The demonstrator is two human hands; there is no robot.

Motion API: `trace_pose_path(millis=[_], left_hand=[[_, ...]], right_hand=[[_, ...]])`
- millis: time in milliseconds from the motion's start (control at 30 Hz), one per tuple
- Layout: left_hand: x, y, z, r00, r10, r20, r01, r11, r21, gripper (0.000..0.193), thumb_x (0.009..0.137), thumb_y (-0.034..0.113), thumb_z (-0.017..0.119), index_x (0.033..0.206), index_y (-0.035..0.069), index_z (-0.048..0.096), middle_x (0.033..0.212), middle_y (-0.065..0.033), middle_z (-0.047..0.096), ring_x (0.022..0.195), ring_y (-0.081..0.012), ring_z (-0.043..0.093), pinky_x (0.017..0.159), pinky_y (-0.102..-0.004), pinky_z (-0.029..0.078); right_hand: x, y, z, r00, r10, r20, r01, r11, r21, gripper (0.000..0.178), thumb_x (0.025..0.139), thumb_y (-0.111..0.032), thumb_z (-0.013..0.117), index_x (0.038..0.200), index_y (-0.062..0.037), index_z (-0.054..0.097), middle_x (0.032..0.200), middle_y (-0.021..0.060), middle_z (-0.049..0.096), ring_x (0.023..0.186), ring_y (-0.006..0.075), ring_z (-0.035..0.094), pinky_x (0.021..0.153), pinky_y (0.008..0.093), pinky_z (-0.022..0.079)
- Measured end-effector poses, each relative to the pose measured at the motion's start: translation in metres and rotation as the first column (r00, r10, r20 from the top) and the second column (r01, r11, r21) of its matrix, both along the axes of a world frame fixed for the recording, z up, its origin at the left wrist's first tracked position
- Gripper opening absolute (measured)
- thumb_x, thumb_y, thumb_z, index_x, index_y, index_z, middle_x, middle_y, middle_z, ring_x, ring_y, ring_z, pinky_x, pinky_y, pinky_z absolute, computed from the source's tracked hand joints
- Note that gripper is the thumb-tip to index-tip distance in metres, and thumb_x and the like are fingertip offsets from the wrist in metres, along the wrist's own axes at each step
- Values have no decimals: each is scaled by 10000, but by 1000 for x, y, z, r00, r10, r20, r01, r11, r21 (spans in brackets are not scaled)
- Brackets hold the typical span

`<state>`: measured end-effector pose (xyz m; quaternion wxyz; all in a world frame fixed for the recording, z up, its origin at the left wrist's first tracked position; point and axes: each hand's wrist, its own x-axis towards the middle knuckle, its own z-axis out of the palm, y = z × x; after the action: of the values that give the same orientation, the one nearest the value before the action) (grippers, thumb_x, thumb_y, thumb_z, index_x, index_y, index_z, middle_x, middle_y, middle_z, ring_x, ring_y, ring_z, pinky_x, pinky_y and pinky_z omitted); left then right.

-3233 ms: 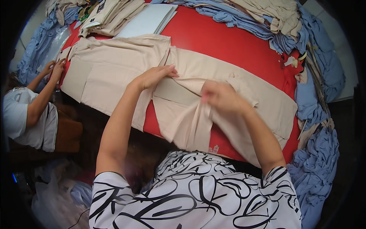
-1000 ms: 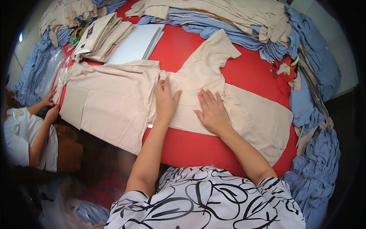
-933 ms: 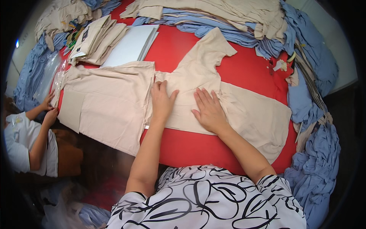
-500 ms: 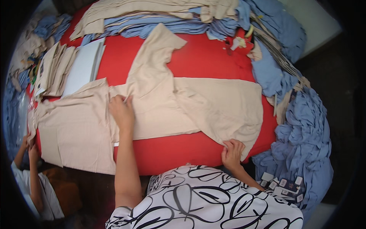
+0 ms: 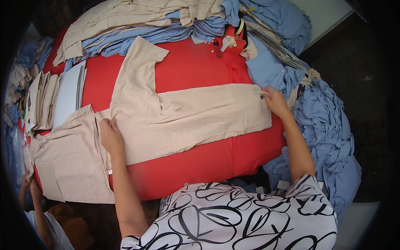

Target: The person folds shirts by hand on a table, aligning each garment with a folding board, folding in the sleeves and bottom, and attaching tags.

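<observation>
Swings the beige shirt's hem [image 5: 265, 116] up the red counter [image 5: 191, 64], laying it straighter, with cloth clamped in right fingers [image 5: 270, 97] and left fingers [image 5: 106, 126].

Beige garment [image 5: 196, 116], lightly wrinkled, spread flat on red tabletop [image 5: 196, 68], sleeve [image 5: 135, 62] pointing away.

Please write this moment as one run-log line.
left hand: at beige garment's left end | right hand: at its far right corner | red table: beneath
</observation>
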<state>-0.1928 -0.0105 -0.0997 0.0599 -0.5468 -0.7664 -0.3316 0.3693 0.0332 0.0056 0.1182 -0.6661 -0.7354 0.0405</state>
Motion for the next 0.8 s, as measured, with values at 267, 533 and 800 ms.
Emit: trace_pose_path(millis=[267,533,800], left_hand=[[-15,4,-6,999,44,9,-44,997,-61,244,977,296,537,996,53,540,851,-149,634,712,-365,608,627,-446,465],[-19,1,-2,998,25,49,-23,999,-38,266,909,276,654,998,49,549,844,-148,626,723,-322,597,647,-399,459],[-63,-11,14,725,-204,658,373,919,-126,507,814,62,629,1301,64,486,1143,-153,546,1059,-261,537,897,-348,429]], right_hand=[[-81,-22,-106,974,-194,113,166,961,223,441,948,-294,499,1336,-85,486,1426,143,434,1345,334,361,1116,516,235],[-55,-5,-112,864,-490,116,494,869,-2,657,982,-451,425,1515,-104,258,1571,119,247,1466,298,174,1156,581,115],[-167,67,-48,954,102,-283,8,931,364,309,918,-99,558,1217,-37,605,1234,145,584,1188,318,489,1020,383,374]])
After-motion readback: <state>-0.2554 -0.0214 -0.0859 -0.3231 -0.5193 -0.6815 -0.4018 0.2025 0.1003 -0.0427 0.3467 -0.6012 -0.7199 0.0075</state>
